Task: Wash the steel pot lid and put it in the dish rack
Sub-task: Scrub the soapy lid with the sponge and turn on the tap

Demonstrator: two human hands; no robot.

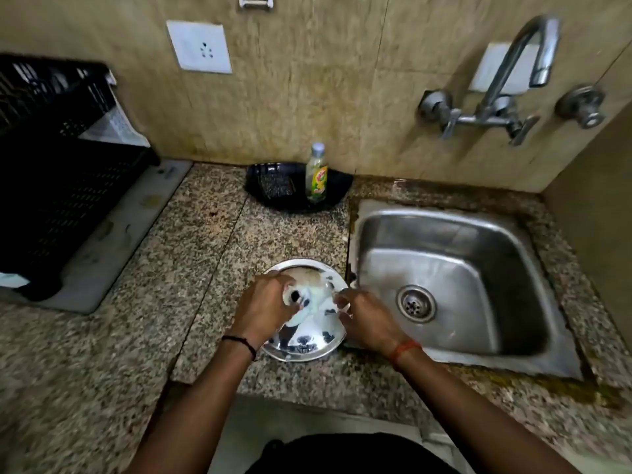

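Observation:
The round steel pot lid (307, 342) lies flat on the granite counter, just left of the sink. It is shiny and has a dark knob near its middle. My left hand (263, 306) comes over the lid's left side, with its fingers curled at the knob. My right hand (366, 319) holds the lid's right rim with its fingertips pinched on the edge. The black plastic dish rack (51, 172) stands at the far left of the counter on a pale mat.
The steel sink (506, 254) with its drain is to the right, under a wall tap (513, 80) from which no water runs. A dish-soap bottle (316, 172) and a scrubber (273, 186) sit in a black tray (338, 186) against the wall.

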